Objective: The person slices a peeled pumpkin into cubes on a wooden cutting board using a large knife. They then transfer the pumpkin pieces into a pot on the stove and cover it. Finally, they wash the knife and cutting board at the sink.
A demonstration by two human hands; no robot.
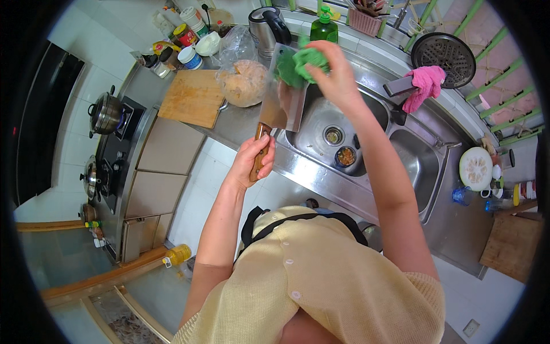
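Note:
My left hand [254, 160] grips the wooden handle of a Chinese cleaver [281, 101]. Its broad steel blade points away from me, above the left rim of the double-bowl sink [316, 116]. In my right hand [335, 77] is a bunched green cloth [310, 64], held against or just over the far part of the blade; contact is hard to tell. A green reflection shows on the steel beside it. Below my right forearm, a small container with orange-brown bits [345, 156] stands in the left bowl near the drain strainer [333, 135].
Left of the blade are a bagged pumpkin [244, 84] and a wooden cutting board [191, 96]. An electric kettle [267, 32] and a green soap bottle [324, 28] stand behind. A pink cloth [423, 86] hangs over the faucet. A pot [106, 114] sits over a lit burner.

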